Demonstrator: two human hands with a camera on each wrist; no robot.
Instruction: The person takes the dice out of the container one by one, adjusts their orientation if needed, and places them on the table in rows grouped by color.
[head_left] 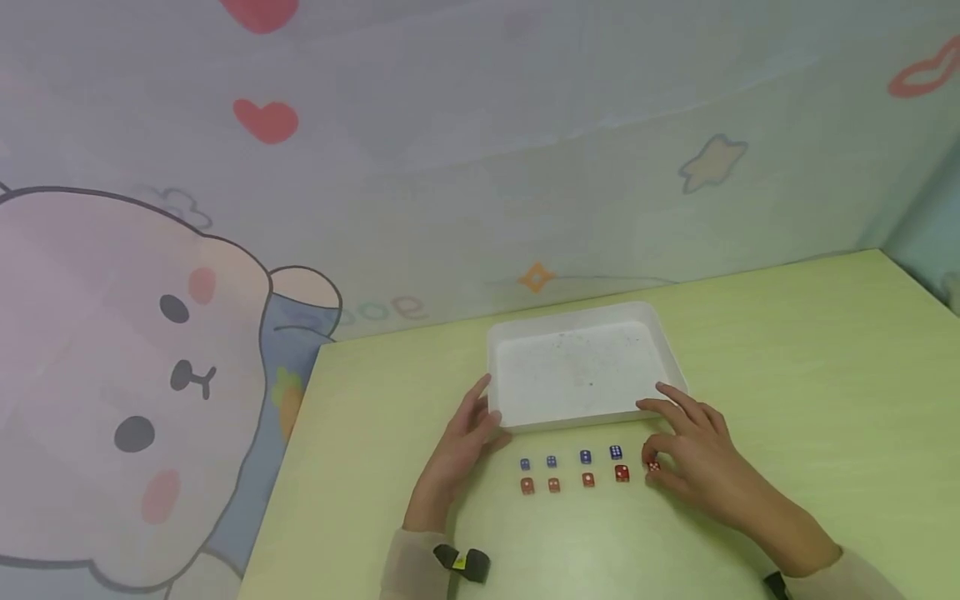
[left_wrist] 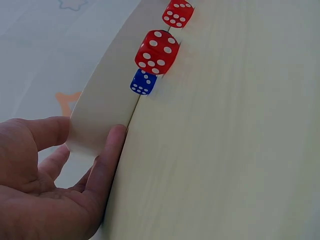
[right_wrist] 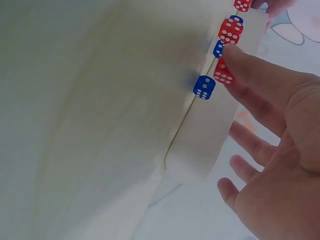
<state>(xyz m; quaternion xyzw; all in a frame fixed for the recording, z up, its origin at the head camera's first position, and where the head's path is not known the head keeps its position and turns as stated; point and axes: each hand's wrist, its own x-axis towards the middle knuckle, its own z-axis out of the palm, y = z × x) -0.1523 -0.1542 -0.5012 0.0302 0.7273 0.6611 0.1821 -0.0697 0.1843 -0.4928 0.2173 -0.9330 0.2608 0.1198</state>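
Note:
My right hand [head_left: 701,458] pinches a red die [head_left: 653,467] between thumb and index finger, at the right end of the front row. Its other fingers are spread near the tray's front right corner. In the right wrist view, the thumb meets the red die [right_wrist: 223,74] just behind a blue die [right_wrist: 204,87]. My left hand [head_left: 461,442] rests at the front left corner of a shallow white tray [head_left: 570,423], its fingers extended against the walls. Several blue dice [head_left: 585,457] line up before the tray, with red dice [head_left: 588,480] in a row nearer me.
The pale green table [head_left: 795,375] extends to both sides of the tray. Behind it hangs a backdrop [head_left: 465,183] with hearts, stars and a large cartoon bear [head_left: 150,333] at the left. A black strap [head_left: 461,562] circles the left sleeve.

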